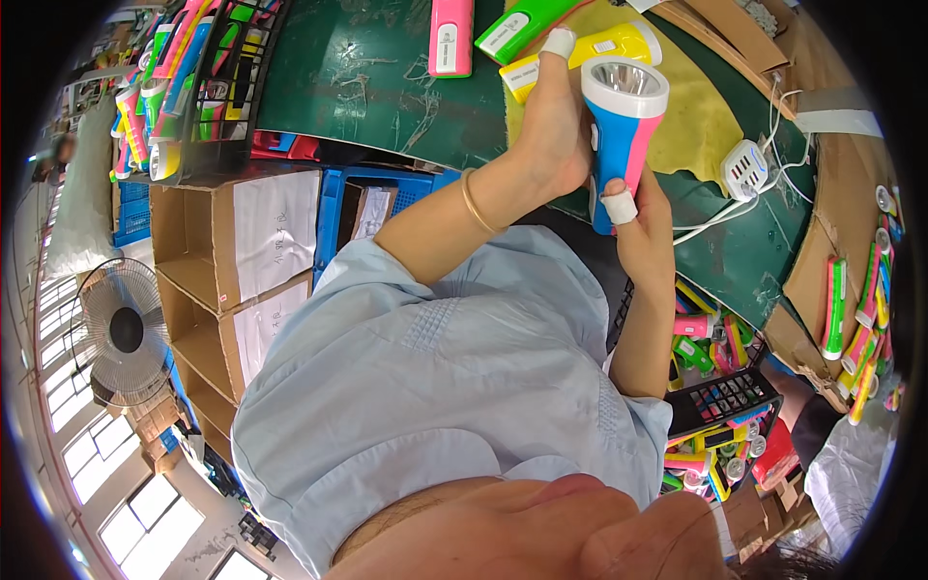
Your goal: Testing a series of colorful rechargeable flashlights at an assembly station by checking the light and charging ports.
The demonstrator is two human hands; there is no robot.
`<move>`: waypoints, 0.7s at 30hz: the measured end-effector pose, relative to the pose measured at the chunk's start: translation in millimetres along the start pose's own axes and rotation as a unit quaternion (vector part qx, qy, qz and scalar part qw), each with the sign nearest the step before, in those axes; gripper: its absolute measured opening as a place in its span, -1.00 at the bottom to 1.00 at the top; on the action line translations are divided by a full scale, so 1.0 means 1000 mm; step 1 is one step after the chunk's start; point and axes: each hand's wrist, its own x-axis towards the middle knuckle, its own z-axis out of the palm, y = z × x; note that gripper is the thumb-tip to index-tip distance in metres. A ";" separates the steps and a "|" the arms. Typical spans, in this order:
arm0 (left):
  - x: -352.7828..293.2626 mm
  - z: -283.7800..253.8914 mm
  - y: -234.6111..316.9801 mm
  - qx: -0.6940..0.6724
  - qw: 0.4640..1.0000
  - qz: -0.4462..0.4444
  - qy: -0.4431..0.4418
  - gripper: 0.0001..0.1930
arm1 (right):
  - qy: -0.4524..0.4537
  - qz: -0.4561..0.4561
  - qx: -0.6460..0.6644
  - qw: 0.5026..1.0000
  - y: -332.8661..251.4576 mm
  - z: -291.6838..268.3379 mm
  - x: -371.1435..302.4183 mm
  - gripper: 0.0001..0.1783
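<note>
My right hand (646, 227) is closed around the lower body of a blue and pink flashlight (619, 145). Its white-rimmed lens head points up, and white tape wraps my right thumb. Close against the flashlight's left side is my left hand (559, 130), its taped thumb stretched out and apart; the other fingers are mostly hidden. Beyond that thumb lies a yellow flashlight (619, 43) on a yellow cloth (696, 116). A green flashlight (522, 31) and a pink one (450, 39) lie further left on the green table.
A white multi-port charger (745, 170) with cables sits right of the cloth. Black baskets of colourful flashlights stand at far left (232, 87) and lower right (720, 401). Cardboard shelves (198, 290), a blue crate (331, 217) and a fan (126, 331) are on the left.
</note>
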 end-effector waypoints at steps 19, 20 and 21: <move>0.010 0.013 0.030 0.224 0.948 -0.003 -0.227 -0.60 | -0.032 0.026 0.355 0.934 -0.016 -0.009 0.002 -0.48; 0.012 0.009 0.034 0.261 0.939 -0.010 -0.224 -0.56 | -0.031 0.021 0.353 0.935 -0.018 -0.010 0.004 -0.48; 0.015 0.009 0.034 0.263 0.938 -0.007 -0.228 -0.56 | -0.036 0.030 0.344 0.938 -0.021 -0.011 0.006 -0.49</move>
